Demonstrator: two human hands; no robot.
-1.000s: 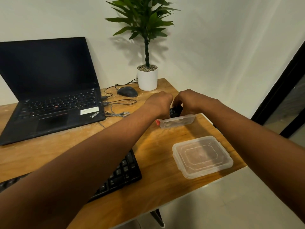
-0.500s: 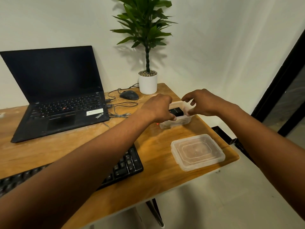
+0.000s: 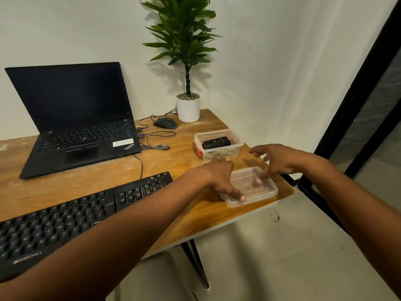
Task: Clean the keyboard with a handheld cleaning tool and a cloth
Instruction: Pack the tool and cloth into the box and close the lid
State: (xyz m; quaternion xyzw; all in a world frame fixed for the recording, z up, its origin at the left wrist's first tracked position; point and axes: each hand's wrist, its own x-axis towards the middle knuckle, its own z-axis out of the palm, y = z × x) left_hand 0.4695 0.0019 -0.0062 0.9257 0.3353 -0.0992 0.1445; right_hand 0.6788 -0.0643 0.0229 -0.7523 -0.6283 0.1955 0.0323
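Wooden desk (image 3: 173,161), light brown top, set against a white wall.

Black full-size keyboard (image 3: 76,216): lies flat along the near left edge of the desk, untouched by either hand.

Clear plastic tub (image 3: 237,142), rectangular, lid off: stands near the right edge, behind the hands. Inside it lies a black box-shaped handheld tool (image 3: 216,142), flat, near the top of the tub; a red item shows through the tub's left wall, too unclear to name. No cloth can be made out with certainty.

Clear plastic lid (image 3: 269,187), rectangular: lies flat at the near right corner of the desk, just in front of the tub.

Left hand (image 3: 219,177): palm down over the lid's left end, thumb tip touching its near left corner, fingers relaxed and gripping nothing.

Right hand (image 3: 280,159): fingers spread and extended, one fingertip touching the lid's top, the rest raised above it; holds nothing.

Black laptop (image 3: 71,118), open, screen dark: far left of the desk. Black wired mouse (image 3: 165,122) beside it, cable coiled nearby. Green artificial plant in a white pot (image 3: 188,107) at the back.
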